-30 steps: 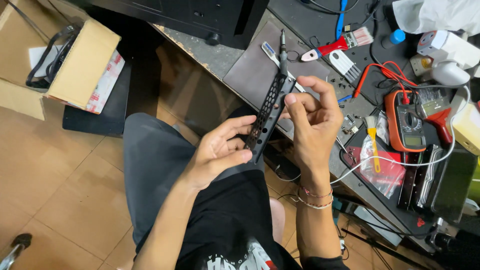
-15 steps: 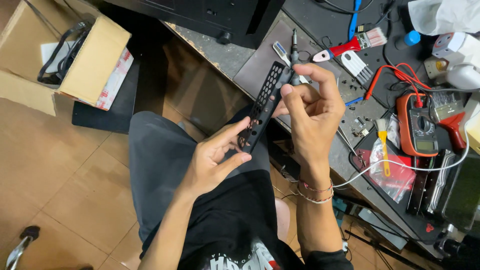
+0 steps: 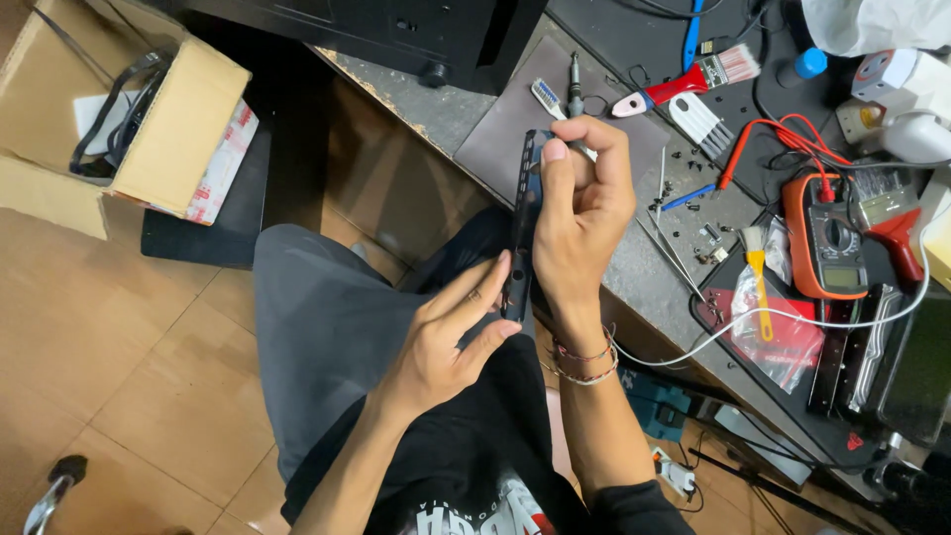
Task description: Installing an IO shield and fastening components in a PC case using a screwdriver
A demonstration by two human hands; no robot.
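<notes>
A long, narrow black panel with several holes stands almost edge-on over my lap, at the front of the workbench. My left hand steadies its lower end with the fingertips. My right hand wraps around its upper half, thumb pressed near the top. A dark screwdriver lies on the grey mat just beyond my right hand, next to a small toothbrush.
On the bench to the right lie a red-handled brush, a white comb, an orange multimeter with red leads, a yellow brush and a white cable. A cardboard box sits on the floor at left.
The panel has turned from a flat slanted view to nearly edge-on and upright. My right hand slid over its upper part; my left hand shifted toward the lower end.
</notes>
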